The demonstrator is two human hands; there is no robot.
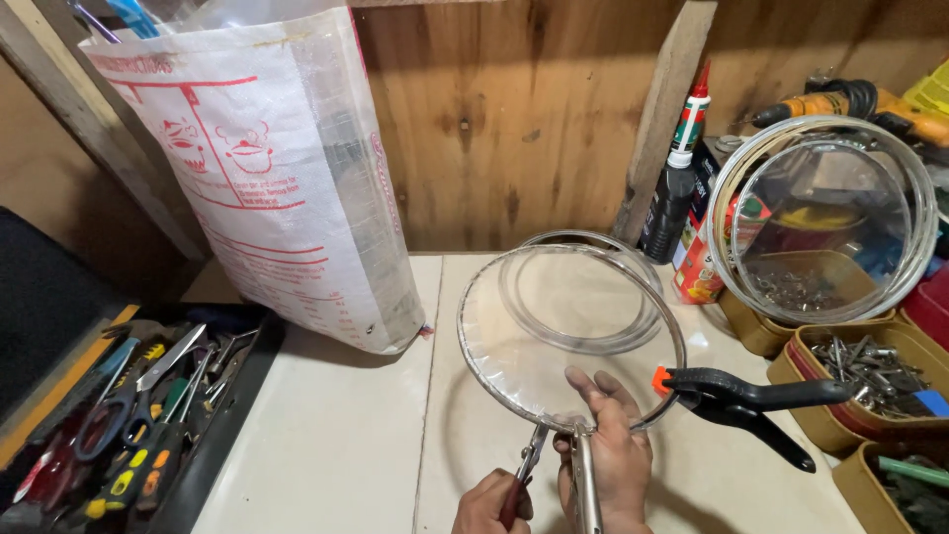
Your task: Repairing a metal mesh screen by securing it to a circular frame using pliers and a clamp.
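Observation:
A round clear lid [554, 336] with a metal rim is held tilted above the white table [336, 445]. My right hand [613, 450] grips its near edge, fingers spread on the clear face, with a shiny metal bar [585, 489] running down under the palm. My left hand [491, 506] is closed on red-handled pliers [529, 470], whose jaws sit at the rim just left of my right hand. A black spring clamp [751, 398] with orange tips bites the rim on the right side.
A second clear round lid [633, 331] lies behind the first. A larger glass lid [914, 213] leans over boxes of screws [870, 371] on the right. A dark bottle [677, 183], an orange drill [850, 104], a white woven sack [277, 178] and a tool tray [138, 415] stand around.

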